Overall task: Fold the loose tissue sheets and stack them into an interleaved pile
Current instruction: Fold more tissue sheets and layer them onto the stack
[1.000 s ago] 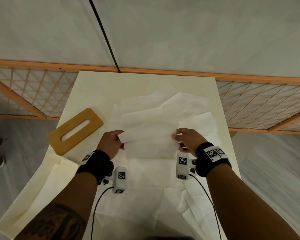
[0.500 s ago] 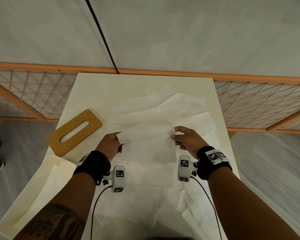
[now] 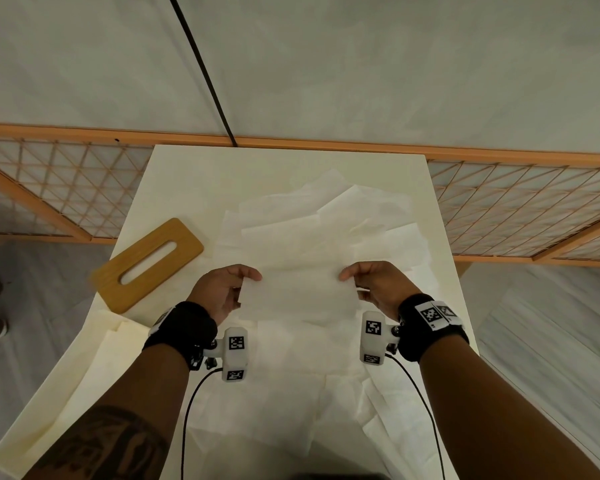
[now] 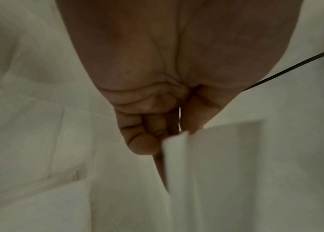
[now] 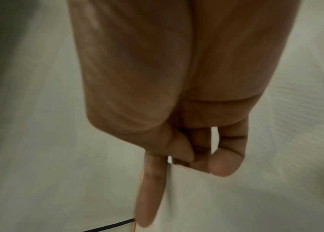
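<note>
Holding one thin white tissue sheet (image 3: 297, 296) between both hands, we've got it pinched at its two short ends: left hand (image 3: 224, 289) on the left edge, right hand (image 3: 374, 287) on the right, thumb & fingers of each clamped on the paper. Hands sit well apart w/ the sheet spanning between them, so its long axis runs left-right across us, raised just above the scattered loose white tissue sheets (image 3: 326, 230) that cover the cream counter (image 3: 194, 181). Both hands are abt equally near; neither leads. Left wrist view shows the sheet's edge (image 4: 173, 150) gripped at the fingertips; right wrist view shows the same, index finger (image 5: 149, 188) straight along the paper. Next fold, we'd judge, goes across that long axis. A flat tan wooden tissue-box lid w/ slot (image 3: 148, 265) lies left of us.
</note>
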A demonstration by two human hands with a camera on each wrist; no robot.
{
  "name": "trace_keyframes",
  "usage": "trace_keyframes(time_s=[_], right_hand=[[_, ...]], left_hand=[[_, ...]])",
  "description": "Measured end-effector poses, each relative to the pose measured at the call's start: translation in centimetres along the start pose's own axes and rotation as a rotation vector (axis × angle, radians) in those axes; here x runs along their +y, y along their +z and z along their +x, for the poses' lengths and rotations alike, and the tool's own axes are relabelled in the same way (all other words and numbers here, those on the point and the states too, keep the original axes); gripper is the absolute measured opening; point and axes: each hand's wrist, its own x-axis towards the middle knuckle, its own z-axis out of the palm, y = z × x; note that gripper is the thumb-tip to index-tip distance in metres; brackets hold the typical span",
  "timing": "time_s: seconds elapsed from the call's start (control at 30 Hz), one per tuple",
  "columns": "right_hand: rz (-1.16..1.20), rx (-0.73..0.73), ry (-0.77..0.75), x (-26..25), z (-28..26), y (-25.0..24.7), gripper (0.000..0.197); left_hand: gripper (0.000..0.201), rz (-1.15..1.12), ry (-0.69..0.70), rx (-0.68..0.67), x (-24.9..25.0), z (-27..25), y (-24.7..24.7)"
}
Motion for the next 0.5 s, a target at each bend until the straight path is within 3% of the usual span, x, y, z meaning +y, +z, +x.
trace_keyframes(time_s=[0.1, 0.2, 0.23, 0.3, 0.5], right_hand=[[0.112, -0.002, 0.042, -0.1, -0.1, -0.1, 0.048], [0.186, 0.013, 0.059, -0.3, -0.2, -0.1, 0.035], [0.151, 0.022, 0.05, -0.3, -0.3, -0.1, 0.027], [0.02, 0.069, 0.016, -0.1, -0.3, -0.2, 0.015], [-0.199, 0.12, 0.039, 2.2, -1.3, -1.0, 0.018]], left_hand=[[0.031, -0.075, -0.039, -0.003, 0.0, 0.2, 0.0], [0.015, 0.057, 0.022, 0.039, -0.6, 0.9, 0.0], [0.007, 0.136, 0.059, 0.042, -0.8, 1.0, 0.0], [0.016, 0.292, 0.116, 0.032, -1.5, 1.2, -0.2], [0.017, 0.554, 0.109, -0.064, -2.7, -0.7, 0.9]])
